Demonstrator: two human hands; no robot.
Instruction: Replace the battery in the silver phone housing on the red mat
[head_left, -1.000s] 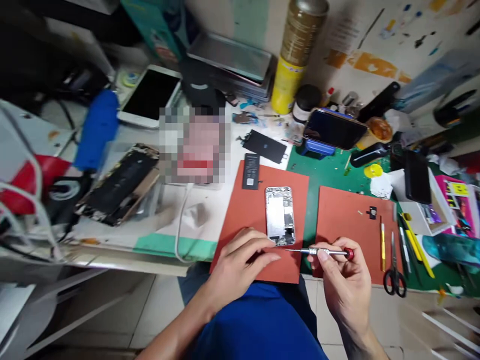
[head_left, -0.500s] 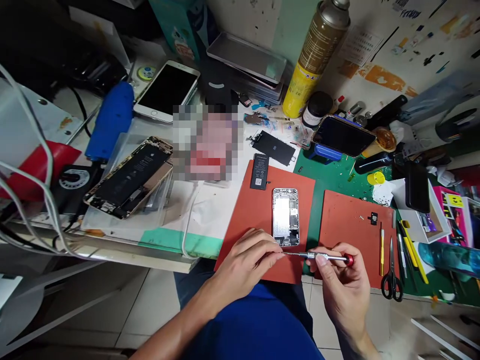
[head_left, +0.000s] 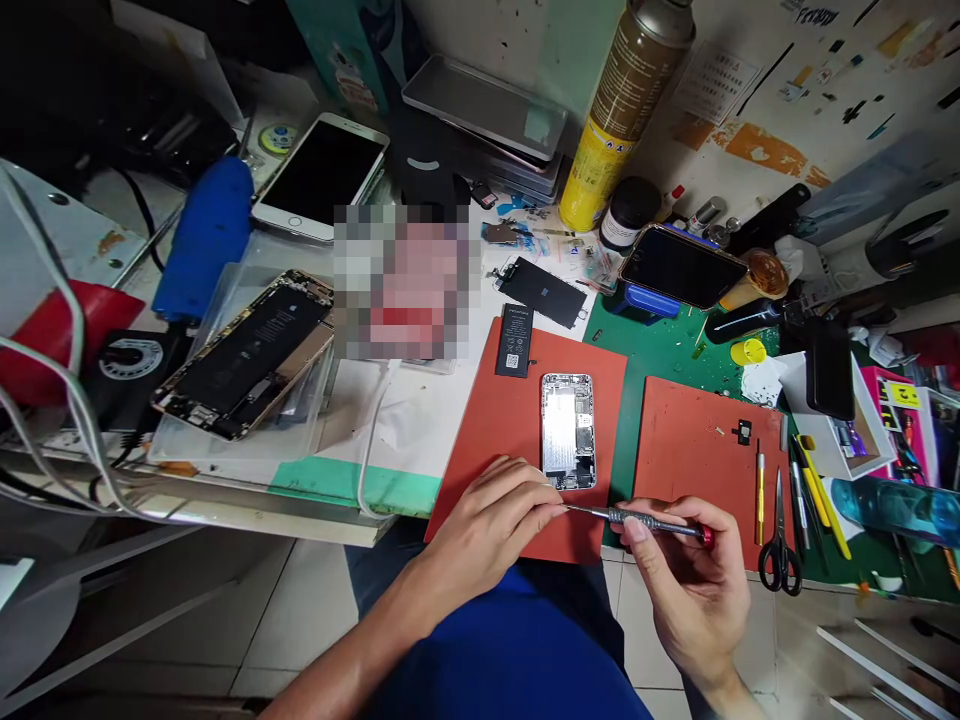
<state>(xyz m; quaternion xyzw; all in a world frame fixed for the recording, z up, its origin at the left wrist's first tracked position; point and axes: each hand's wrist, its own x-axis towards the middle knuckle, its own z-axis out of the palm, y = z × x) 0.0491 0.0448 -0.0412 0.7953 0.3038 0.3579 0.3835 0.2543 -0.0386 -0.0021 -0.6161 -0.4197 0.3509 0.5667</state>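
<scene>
A precision screwdriver [head_left: 652,522] with a knurled silver barrel and red end cap lies nearly level in my right hand [head_left: 697,580], whose fingers are closed round its handle. Its thin tip meets the pinched fingertips of my left hand [head_left: 499,515]; whatever they hold at the tip is too small to make out. Just beyond both hands, an opened phone housing [head_left: 568,430] with bare metal and boards lies on the left orange-red mat [head_left: 480,440]. A black phone battery [head_left: 515,340] rests at that mat's upper edge, with a detached black screen panel [head_left: 541,290] behind it.
Scissors [head_left: 780,560], a yellow pen-like tool [head_left: 760,500] and yellow tweezers [head_left: 825,500] lie to the right, by a second orange-red mat [head_left: 690,470]. Another opened phone [head_left: 247,350] and a white phone [head_left: 322,175] sit left. A spray can [head_left: 622,110] stands behind.
The view has shifted slightly. My right hand has moved a little right and down, and the screwdriver's red end now slants lower. My left fingertips stay at its tip.
</scene>
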